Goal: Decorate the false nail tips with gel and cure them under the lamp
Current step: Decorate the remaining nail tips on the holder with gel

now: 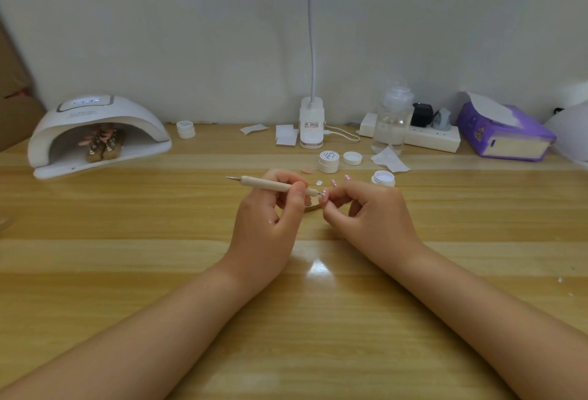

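Observation:
My left hand grips a wooden dotting tool like a pen, its metal tip touching a pink false nail tip. That tip is pinched between the fingertips of my right hand. Loose nail tips lie on the table just beyond my hands, and one pink tip lies further back. An open gel jar sits right of them. The white curing lamp stands at the far left with nail tips on stands inside it.
A closed jar and a loose lid sit behind the hands, another jar near the lamp. A clip desk light, clear bottle, power strip, purple tissue box and paper scraps line the wall.

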`<state>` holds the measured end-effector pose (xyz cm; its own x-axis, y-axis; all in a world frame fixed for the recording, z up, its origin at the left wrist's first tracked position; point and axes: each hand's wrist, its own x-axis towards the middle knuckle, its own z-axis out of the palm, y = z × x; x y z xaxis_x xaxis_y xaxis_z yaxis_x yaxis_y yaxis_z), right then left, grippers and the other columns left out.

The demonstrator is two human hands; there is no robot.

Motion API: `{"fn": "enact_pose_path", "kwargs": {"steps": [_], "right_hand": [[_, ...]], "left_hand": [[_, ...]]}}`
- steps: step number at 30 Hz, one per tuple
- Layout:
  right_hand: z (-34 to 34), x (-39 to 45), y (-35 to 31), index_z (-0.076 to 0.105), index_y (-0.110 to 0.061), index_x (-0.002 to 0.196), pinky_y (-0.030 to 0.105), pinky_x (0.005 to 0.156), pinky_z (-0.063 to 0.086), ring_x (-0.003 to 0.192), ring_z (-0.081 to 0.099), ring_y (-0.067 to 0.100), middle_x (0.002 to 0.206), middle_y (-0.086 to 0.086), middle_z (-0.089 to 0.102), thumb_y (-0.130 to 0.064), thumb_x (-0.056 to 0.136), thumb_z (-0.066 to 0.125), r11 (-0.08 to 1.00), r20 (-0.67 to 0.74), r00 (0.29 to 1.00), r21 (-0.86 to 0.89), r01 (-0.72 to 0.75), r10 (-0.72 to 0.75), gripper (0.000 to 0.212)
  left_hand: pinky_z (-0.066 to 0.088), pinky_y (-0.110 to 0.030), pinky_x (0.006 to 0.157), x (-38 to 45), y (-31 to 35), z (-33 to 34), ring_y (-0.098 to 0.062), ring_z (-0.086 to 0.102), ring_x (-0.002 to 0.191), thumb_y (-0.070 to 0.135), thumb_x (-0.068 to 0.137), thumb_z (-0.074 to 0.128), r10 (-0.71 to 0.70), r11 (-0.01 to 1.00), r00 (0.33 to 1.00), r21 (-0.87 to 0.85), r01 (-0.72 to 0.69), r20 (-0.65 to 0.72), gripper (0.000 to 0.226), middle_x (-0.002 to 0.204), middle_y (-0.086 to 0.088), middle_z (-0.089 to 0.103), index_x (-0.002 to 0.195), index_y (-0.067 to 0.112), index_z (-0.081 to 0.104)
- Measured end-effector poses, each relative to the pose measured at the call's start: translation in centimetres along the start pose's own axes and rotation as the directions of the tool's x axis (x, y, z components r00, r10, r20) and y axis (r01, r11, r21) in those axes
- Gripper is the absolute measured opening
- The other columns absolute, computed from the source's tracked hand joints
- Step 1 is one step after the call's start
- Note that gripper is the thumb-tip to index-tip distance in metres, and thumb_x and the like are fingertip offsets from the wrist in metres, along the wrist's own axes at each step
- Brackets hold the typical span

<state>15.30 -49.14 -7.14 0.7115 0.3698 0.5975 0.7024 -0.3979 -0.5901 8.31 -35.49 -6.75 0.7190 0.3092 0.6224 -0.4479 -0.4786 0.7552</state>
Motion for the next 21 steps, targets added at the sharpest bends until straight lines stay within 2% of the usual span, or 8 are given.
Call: {"fn": "enact_pose_path", "kwargs": {"steps": [4, 7, 10, 14, 21], "right_hand": [[-0.03, -0.03, 0.06, 0.072, -0.025, 0.076, 0.03, 0.06, 0.05, 0.047, 0.05, 0.008, 0.066, -0.021, 0.063, -0.02, 0.079, 0.071, 1.0, -0.011, 1.0, 0.009, -0.021, 0.021, 0.006], [-0.07, -0.01, 0.22, 0.073, -0.024, 0.075, 0.028, 0.059, 0.049, 0.048, 0.051, 0.008, 0.065, -0.022, 0.062, -0.019, 0.078, 0.071, 0.998, -0.009, 0.999, 0.038, -0.044, 0.044, 0.006], [-0.06, 0.04, 0.29, 0.072, -0.024, 0.073, 0.027, 0.058, 0.048, 0.048, 0.052, 0.01, 0.064, -0.021, 0.062, -0.02, 0.078, 0.071, 0.997, -0.011, 0.998, 0.052, -0.064, 0.064, 0.007], [-0.08, 0.08, 0.27, 0.072, -0.024, 0.076, 0.028, 0.058, 0.049, 0.049, 0.054, 0.012, 0.065, -0.021, 0.063, -0.019, 0.078, 0.072, 0.996, 0.004, 0.997, 0.054, -0.077, 0.077, 0.006], [-0.02, 0.04, 0.17, 0.073, -0.024, 0.077, 0.031, 0.058, 0.05, 0.047, 0.051, 0.01, 0.064, -0.021, 0.062, -0.02, 0.078, 0.072, 0.997, -0.004, 0.998, 0.044, -0.061, 0.061, 0.005]], "left_hand": [[0.05, -0.021, 0.065, -0.01, 0.25, -0.12, -0.004, 0.065, 0.074, 0.04, 0.088, 0.047, 0.009, 0.998, 1.0, -0.064, -0.011, -0.022, 0.01, 0.083, 0.014, 0.069, 0.085, 0.037, 0.055], [0.05, -0.018, 0.067, -0.04, 0.24, -0.12, -0.004, 0.066, 0.077, 0.041, 0.088, 0.046, 0.012, 0.996, 0.999, -0.084, -0.015, -0.042, 0.01, 0.084, 0.013, 0.069, 0.086, 0.038, 0.056], [0.05, -0.016, 0.067, -0.05, 0.14, -0.13, -0.004, 0.066, 0.076, 0.038, 0.089, 0.047, 0.008, 0.997, 0.999, -0.077, -0.011, -0.032, 0.009, 0.085, 0.01, 0.069, 0.086, 0.036, 0.055], [0.046, -0.011, 0.064, -0.11, -0.03, -0.06, 0.0, 0.064, 0.074, 0.025, 0.091, 0.049, 0.006, 0.999, 1.0, -0.035, -0.006, 0.015, 0.01, 0.085, 0.008, 0.066, 0.085, 0.031, 0.055], [0.047, -0.015, 0.064, -0.07, -0.05, -0.04, -0.003, 0.063, 0.074, 0.025, 0.091, 0.049, -0.003, 1.0, 1.0, -0.001, 0.003, 0.028, 0.011, 0.084, 0.011, 0.066, 0.084, 0.03, 0.055]]}}
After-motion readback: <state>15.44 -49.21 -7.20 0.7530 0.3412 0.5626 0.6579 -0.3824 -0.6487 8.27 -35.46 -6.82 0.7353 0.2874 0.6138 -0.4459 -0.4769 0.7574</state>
